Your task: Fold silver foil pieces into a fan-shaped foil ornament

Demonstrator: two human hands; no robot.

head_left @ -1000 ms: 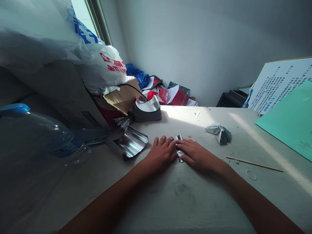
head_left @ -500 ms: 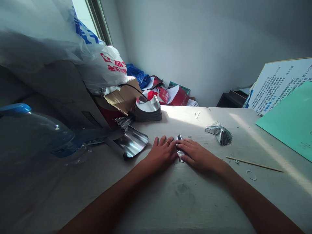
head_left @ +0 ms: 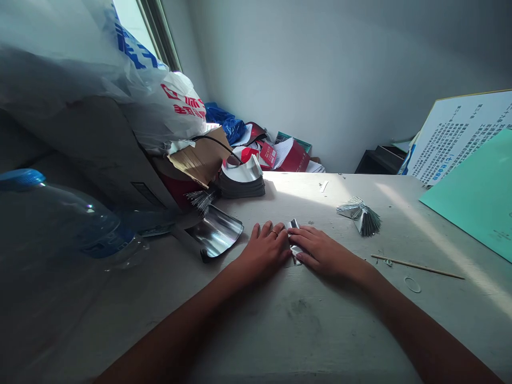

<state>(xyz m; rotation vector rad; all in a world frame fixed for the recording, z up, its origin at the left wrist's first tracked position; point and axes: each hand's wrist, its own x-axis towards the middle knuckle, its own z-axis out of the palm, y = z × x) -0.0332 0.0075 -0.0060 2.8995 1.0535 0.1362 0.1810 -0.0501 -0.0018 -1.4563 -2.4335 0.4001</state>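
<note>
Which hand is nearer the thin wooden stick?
Right. The right hand rests left of the wooden stick, not touching it; the left hand is farther left.

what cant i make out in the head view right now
Head view, foil: middle hidden by left hand and right hand.
Head view, bottle: left end cut off by frame edge.
Head view, green sheet: right side cut off by frame edge.
Head view, sheet's print: too small.

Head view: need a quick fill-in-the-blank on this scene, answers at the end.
One finger of the left hand wears a ____. The shiny strip lies between that hand and the ____ hand. The cap of the clear bottle is ____.
Missing words: ring; right; blue.
</note>
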